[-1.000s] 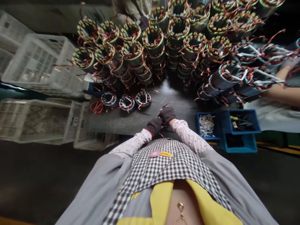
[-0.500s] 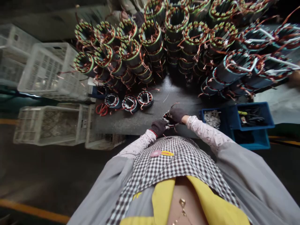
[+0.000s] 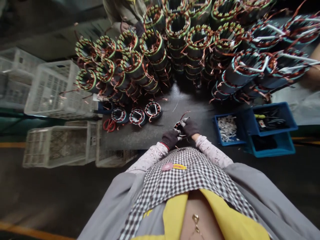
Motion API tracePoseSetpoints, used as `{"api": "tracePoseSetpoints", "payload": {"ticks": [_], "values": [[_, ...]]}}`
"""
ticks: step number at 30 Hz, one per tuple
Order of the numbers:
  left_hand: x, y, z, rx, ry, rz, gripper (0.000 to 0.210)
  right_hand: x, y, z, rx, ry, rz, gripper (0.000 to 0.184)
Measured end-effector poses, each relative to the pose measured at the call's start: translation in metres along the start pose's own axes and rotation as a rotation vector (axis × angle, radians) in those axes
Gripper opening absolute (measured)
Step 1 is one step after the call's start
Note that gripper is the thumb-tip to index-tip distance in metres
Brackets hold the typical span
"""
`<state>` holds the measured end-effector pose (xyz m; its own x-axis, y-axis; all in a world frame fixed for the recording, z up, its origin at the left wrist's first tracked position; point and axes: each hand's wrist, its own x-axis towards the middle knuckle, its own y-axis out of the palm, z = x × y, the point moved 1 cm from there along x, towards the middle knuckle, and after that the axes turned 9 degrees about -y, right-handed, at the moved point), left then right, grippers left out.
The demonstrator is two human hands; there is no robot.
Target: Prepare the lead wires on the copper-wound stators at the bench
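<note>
A small motor stator (image 3: 177, 125) with copper windings stands at the table's near edge, largely covered by my gloved hands. My left hand (image 3: 170, 138), in a dark glove with pale fingertips, is closed on its near left side. On the right side, my right hand (image 3: 190, 127) has its fingers bent over the stator's top. A loose copper wire sticks up beyond the fingers. To the left stand three similar small stators (image 3: 153, 110) with white sleeves across their tops, beside red-handled scissors (image 3: 109, 125).
Stacks of larger stators (image 3: 151, 43) line the back, with blue-rimmed ones (image 3: 250, 66) at right. Blue bins (image 3: 226, 144) hold white pieces and tools. Plastic crates (image 3: 50, 88) stand at left. Another person's hand (image 3: 124, 27) shows at the back; an arm (image 3: 314, 68) enters at right.
The camera view has shifted slightly. My right hand has turned, and its pale fingertips now show over the stator's top. My left hand stays at the stator.
</note>
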<state>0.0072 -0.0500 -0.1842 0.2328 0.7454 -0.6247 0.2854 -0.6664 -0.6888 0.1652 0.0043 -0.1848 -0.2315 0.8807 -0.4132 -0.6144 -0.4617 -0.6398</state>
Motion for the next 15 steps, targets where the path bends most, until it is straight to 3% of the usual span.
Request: {"api": "tracePoseSetpoints", "payload": {"ticks": [5, 7, 11, 15], "values": [[0.005, -0.002, 0.0, 0.011, 0.003, 0.019, 0.037, 0.014, -0.011, -0.02, 0.424, 0.119, -0.185, 0.024], [0.004, -0.003, 0.0, 0.002, 0.006, 0.019, 0.036, 0.024, -0.019, -0.021, 0.624, 0.113, -0.264, 0.03], [0.001, -0.014, 0.003, -0.027, 0.033, 0.009, 0.033, 0.034, -0.036, -0.02, 0.916, 0.047, -0.297, 0.037], [0.013, -0.043, 0.004, -0.051, 0.041, -0.096, 0.04, 0.008, -0.036, -0.036, 0.896, 0.154, -0.438, 0.038]]}}
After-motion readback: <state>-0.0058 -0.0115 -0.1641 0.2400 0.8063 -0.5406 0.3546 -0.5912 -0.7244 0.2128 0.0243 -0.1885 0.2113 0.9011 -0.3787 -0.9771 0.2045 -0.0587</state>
